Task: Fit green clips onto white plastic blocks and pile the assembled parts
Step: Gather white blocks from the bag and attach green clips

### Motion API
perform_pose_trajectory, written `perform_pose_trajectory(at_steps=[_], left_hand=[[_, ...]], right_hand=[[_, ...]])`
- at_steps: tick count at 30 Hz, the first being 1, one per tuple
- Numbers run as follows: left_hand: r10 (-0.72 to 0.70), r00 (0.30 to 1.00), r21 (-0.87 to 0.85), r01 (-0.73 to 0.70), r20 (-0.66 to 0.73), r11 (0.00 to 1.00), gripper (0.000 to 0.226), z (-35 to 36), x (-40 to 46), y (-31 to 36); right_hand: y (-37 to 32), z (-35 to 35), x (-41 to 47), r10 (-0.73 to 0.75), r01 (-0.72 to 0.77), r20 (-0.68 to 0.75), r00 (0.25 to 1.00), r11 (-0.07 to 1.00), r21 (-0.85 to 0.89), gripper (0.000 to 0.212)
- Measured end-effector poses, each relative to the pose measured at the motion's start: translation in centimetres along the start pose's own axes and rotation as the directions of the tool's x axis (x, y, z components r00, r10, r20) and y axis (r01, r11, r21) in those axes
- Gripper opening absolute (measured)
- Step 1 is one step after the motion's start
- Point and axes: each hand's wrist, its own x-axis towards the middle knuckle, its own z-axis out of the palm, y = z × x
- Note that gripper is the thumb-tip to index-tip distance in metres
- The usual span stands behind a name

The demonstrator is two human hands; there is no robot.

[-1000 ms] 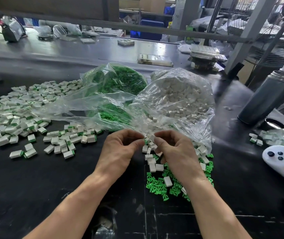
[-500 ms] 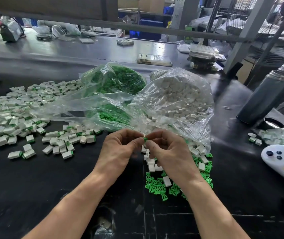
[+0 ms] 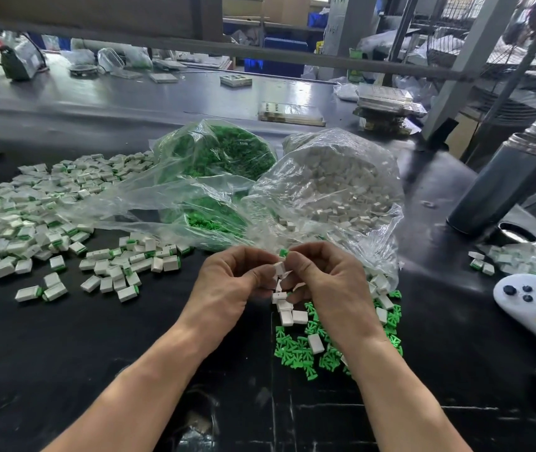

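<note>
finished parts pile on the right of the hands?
No, the pile of assembled parts lies to the left of the left hand; loose green clips lie by the right hand.

The small white plastic block [image 3: 279,268] pinched between the hands is mostly covered by fingertips [image 3: 296,260]; the white handheld controller with dark buttons [image 3: 530,296] runs off the right edge

Bare black table [image 3: 64,370] lies open at near left. Ahead, two plastic bags [image 3: 292,197] block the way (assembled parts [image 3: 15,220] crowd far left); loose green clips [image 3: 296,350] litter the near right.
</note>
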Motion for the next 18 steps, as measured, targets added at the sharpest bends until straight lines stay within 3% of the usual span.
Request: perform_pose_trajectory(at_steps=[7,18], left_hand=[[-0.012,1.0,-0.122,0.009,-0.029,0.993,0.012,-0.1,0.14,0.34],[0.037,0.998,-0.055,-0.04,-0.051,0.998,0.013,-0.25,0.11,0.27]], right_hand=[[0.06,-0.14,0.03,-0.005,0.004,0.017,1.0,1.0,0.012,0.004],[-0.09,-0.06,-0.23,0.0,0.006,0.053,0.999,0.993,-0.119,0.005]])
